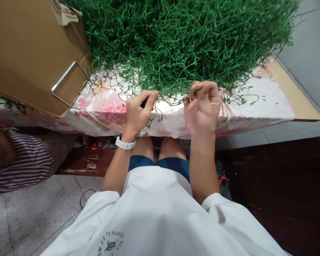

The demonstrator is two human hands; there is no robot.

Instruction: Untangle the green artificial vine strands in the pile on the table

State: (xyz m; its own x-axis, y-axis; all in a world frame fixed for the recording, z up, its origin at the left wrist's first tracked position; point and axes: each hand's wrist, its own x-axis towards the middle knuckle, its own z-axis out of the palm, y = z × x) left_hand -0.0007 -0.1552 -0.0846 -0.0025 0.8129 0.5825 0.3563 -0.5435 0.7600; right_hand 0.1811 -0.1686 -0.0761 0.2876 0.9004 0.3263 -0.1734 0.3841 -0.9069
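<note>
A large heap of thin green stems point(186, 42) with small bud-like tips covers the back of the table, and loose strands spill towards me. At the table's front edge my left hand point(140, 112) is closed, thumb against fingers, on several green stems. Their ends dangle below this hand, near its white wristband. To the right, my right hand point(204, 106) is turned palm towards me, with thumb and forefinger pinching green stems. Thin strands stretch between the two hands, just in front of the heap. Whether both hold the same strand I cannot tell.
The table wears a flowered cloth point(109, 108). A cardboard box point(34, 53) stands on the left, with a bent metal wire frame point(65, 76) at its side. Another person in a striped top point(29, 156) sits at the left, beside a dark red bench point(88, 161).
</note>
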